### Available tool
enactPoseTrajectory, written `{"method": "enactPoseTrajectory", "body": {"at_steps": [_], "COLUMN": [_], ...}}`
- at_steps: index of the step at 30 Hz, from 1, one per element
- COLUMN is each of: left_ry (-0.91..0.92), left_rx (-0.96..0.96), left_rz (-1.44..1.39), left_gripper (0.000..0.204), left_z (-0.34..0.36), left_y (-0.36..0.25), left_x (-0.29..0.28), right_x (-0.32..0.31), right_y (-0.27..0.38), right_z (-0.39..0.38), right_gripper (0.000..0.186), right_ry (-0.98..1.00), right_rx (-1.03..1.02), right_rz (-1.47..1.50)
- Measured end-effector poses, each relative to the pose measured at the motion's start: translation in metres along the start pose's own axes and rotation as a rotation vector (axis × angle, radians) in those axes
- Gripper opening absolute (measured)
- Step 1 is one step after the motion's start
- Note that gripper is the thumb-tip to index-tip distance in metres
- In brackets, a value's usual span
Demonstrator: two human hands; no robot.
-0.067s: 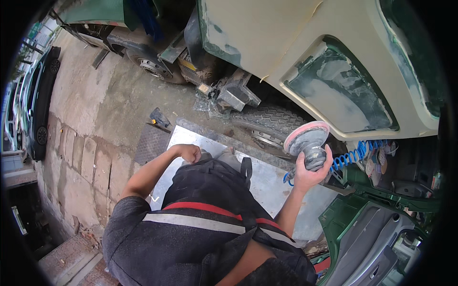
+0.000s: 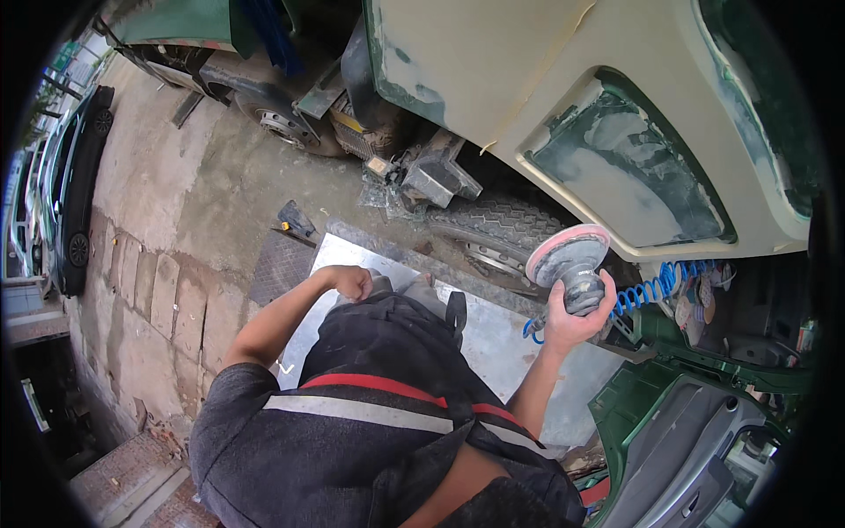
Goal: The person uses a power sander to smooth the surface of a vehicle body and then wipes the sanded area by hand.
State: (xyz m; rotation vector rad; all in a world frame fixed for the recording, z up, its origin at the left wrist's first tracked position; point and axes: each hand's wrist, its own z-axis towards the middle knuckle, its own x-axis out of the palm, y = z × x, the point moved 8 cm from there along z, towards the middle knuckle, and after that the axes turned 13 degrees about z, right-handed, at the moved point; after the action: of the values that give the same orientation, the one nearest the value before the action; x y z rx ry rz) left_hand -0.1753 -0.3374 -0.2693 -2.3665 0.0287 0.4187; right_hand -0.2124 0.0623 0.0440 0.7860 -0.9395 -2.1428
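Observation:
My right hand (image 2: 576, 321) is wrapped round a dusty pneumatic disc sander (image 2: 576, 273), gripping it by its dark body. The sander's round pad, with a pink rim, is tilted upward toward the vehicle panel and stands apart from it. A coiled blue air hose (image 2: 656, 286) runs from behind my right hand to the right. The cream panel (image 2: 493, 70) has a recess with a green, patchily sanded surface (image 2: 629, 167) above the sander. My left hand (image 2: 352, 282) is closed in a fist in front of my dark apron (image 2: 378, 334), with nothing seen sticking out of it.
Under me lies a metal plate platform (image 2: 493, 326). A truck tyre (image 2: 502, 229) and broken metal parts (image 2: 440, 172) are beyond it. An open green door (image 2: 669, 440) stands at the lower right. A dark car (image 2: 79, 194) is parked at the far left.

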Motion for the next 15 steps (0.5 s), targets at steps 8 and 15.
{"method": "enactPoseTrajectory", "body": {"at_steps": [8, 15], "left_ry": [-0.436, -0.730], "left_rx": [0.156, 0.765], "left_rz": [-0.120, -0.330], "left_gripper": [0.017, 0.067], "left_z": [-0.041, -0.056], "left_y": [-0.146, -0.341], "left_x": [-0.098, -0.187], "right_x": [0.020, 0.060], "right_y": [0.004, 0.065], "right_z": [0.025, 0.085], "right_gripper": [0.062, 0.062], "right_ry": [0.040, 0.027], "right_rx": [-0.032, -0.264], "right_rz": [0.069, 0.039]}}
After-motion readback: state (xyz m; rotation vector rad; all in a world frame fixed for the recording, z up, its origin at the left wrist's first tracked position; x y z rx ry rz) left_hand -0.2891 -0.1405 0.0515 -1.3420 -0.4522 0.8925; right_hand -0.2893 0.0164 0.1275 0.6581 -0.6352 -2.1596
